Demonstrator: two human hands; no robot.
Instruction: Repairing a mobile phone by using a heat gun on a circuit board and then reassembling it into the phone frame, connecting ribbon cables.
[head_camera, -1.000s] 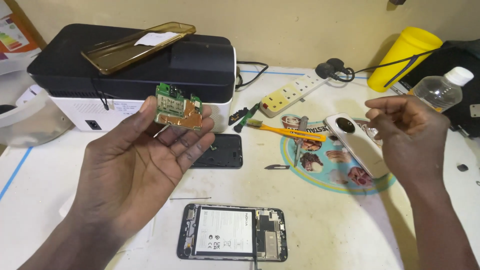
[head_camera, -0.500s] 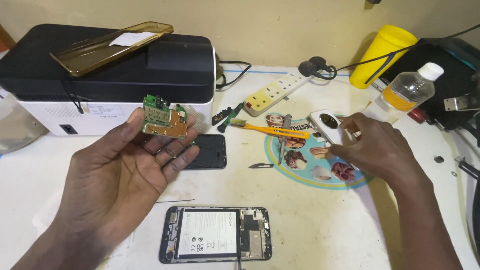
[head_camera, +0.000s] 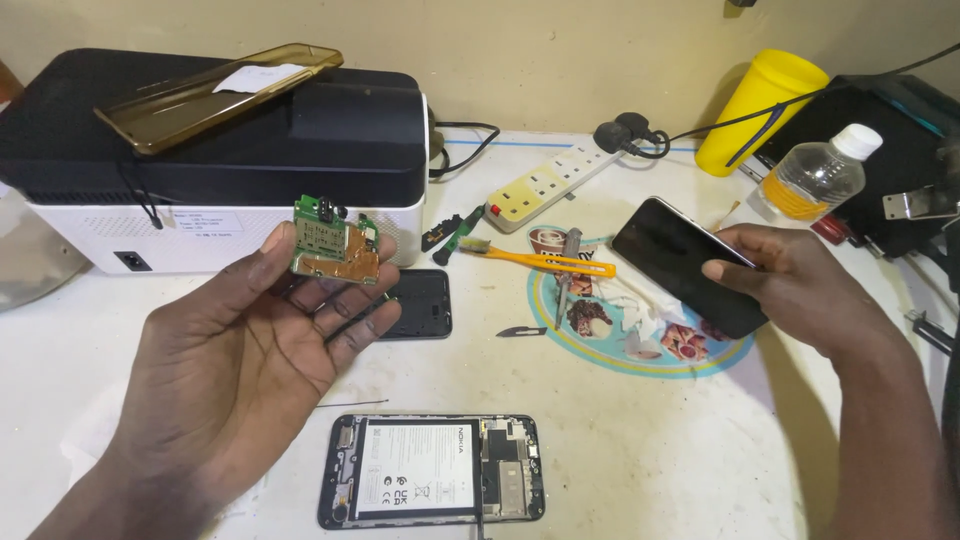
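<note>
Head view: left hand pinches green circuit board; right hand grips dark phone.

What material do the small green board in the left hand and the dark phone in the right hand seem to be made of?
The green board looks like rigid circuit laminate with a matte green coat, coppery patches and small black parts. The dark phone seems glass-fronted: its face is glossy black and reflects light.

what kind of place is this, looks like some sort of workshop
Most likely a phone repair bench. The left hand holds a small green circuit board, the right hand holds a dark-screened phone, and an opened black phone with its battery exposed lies on the white table.
</note>
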